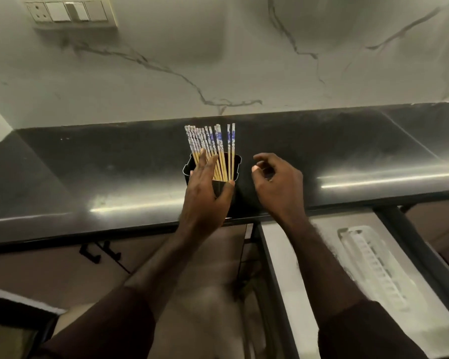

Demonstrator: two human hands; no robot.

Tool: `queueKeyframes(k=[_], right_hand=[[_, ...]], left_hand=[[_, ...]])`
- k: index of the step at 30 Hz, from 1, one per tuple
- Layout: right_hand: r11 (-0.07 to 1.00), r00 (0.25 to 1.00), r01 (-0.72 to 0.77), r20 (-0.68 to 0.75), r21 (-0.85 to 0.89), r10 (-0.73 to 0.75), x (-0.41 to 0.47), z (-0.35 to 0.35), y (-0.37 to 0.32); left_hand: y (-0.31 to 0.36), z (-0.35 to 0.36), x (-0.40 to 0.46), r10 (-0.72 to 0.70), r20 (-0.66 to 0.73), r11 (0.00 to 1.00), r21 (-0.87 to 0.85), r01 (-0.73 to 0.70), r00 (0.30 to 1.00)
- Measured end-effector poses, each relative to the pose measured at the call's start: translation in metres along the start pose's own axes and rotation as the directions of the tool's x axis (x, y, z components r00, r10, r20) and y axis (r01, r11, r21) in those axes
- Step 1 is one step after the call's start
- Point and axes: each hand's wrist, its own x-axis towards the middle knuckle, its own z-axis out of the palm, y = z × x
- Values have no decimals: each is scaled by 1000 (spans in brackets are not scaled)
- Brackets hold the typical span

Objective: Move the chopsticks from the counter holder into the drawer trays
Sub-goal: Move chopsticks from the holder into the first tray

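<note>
Several wooden chopsticks (pixel 213 146) with blue-and-white tops stand upright in a black holder (pixel 237 164) near the counter's front edge. My left hand (pixel 205 187) lies against the holder's front, fingers spread over the lower chopstick shafts and thumb on the holder's wall. It does not close around any chopstick. My right hand (pixel 278 182) hovers just right of the holder, fingers curled and apart, holding nothing. At the lower right an open drawer (pixel 290 281) holds a pale plastic tray (pixel 373 265) with ribbed slots.
The dark glossy counter (pixel 114 177) runs left to right below a marble backsplash. A switch plate (pixel 70 11) is on the wall at the top left. Cabinet fronts with black handles (pixel 99 251) lie under the counter on the left.
</note>
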Motion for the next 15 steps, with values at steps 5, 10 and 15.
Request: queueKeyframes(k=[5,10,15], right_hand=[[1000,1000,-1,26,16,1,37,27,-2],[999,995,-44,84,-3,44,59,58,-2],[992,985,-104,130,-68,112,76,91,-9]], left_hand=[[-17,2,45,-19,1,1000,-5,19,1000],[-43,-1,83,-83,-39,996,-24,82,996],[-73,-8,116,-113,-38,992,-57,111,993]])
